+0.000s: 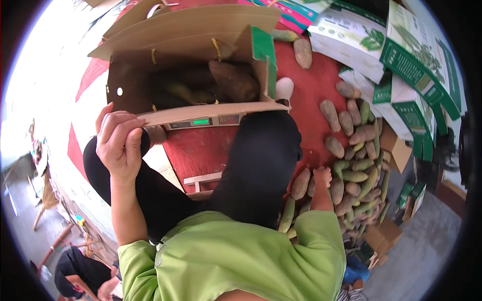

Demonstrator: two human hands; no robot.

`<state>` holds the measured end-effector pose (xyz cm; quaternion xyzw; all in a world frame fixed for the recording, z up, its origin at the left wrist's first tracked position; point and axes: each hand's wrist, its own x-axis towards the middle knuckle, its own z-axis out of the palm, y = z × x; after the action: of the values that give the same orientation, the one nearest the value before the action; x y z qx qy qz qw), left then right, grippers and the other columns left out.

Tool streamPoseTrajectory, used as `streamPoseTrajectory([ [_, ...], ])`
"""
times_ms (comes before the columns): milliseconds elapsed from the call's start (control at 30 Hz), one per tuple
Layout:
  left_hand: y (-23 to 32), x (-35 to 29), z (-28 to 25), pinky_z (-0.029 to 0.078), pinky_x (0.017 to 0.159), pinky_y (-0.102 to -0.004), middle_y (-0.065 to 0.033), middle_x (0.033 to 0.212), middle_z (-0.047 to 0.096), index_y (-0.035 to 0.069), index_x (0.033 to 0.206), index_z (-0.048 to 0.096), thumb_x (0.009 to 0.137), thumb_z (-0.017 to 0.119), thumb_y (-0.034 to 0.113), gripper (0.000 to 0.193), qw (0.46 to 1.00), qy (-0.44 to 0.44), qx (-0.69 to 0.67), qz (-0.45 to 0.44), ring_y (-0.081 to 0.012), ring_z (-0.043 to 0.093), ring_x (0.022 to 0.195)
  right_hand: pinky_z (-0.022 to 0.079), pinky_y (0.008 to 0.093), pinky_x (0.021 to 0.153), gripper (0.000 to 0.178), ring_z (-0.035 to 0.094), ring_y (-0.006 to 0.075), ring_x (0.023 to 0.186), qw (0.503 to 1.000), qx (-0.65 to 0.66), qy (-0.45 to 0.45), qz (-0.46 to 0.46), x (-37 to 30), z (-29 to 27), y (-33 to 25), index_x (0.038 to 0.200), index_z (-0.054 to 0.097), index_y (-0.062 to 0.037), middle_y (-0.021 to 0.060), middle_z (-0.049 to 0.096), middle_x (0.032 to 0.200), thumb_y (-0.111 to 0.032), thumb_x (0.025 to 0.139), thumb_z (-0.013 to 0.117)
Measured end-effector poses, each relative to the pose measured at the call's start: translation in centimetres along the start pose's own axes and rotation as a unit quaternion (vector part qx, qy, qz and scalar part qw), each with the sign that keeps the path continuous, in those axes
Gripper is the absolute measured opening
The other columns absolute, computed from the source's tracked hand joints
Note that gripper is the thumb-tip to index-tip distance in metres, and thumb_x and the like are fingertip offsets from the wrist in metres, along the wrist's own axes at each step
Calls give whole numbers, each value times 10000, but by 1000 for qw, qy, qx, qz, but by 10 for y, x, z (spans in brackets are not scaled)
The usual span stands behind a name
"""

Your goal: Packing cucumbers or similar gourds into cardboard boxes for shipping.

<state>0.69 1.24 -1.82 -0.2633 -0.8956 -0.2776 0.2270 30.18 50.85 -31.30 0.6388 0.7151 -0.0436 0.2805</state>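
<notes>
An open cardboard box stands in front of me, its inside brown and one end green. A large brown tuber and a long green vegetable lie in it, partly in shadow. My left hand is closed on the box's near flap at its left corner. Out to the right, my right hand is down at a pile of brown oblong tubers and green cucumber-like vegetables. Its fingers are curled, and what they hold, if anything, is hidden.
A scale with a lit green display shows beneath the box's near edge. Green-and-white cartons stand at the far right. The floor covering is red. My knees flank the scale. Another person is at the lower left.
</notes>
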Motion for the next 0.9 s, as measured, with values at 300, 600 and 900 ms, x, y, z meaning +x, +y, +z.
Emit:
streamPoseTrajectory([
  [300, -3, 0, 0, 413, 970, -433, -39, 711, 596, 47, 733, 652, 812, 696, 283, 252, 1000, -8, -5, 8, -204, 614, 730, 469, 517, 907, 422, 535, 280, 1169, 992, -106, 41, -58, 3, 20, -1, 1210, 582, -133, 88, 556, 1248, -371, 861, 583],
  [600, 0, 3, -2, 414, 956, -430, -32, 708, 590, 58, 722, 641, 787, 713, 257, 221, 1000, -14, -14, 10, -205, 605, 716, 477, 487, 892, 591, 570, 318, 1093, 967, 126, 99, -196, -9, 12, 34, 1229, 535, -64, 118, 559, 1212, -229, 720, 787],
  [900, -2, 3, -5, 422, 941, -418, -29, 716, 581, 72, 736, 652, 751, 728, 200, 150, 1000, -12, -10, 13, -204, 591, 693, 460, 316, 924, 501, 561, 184, 1053, 699, 583, 59, -409, -74, -118, -61, 1278, 477, 26, 112, 557, 1187, 29, 822, 684],
])
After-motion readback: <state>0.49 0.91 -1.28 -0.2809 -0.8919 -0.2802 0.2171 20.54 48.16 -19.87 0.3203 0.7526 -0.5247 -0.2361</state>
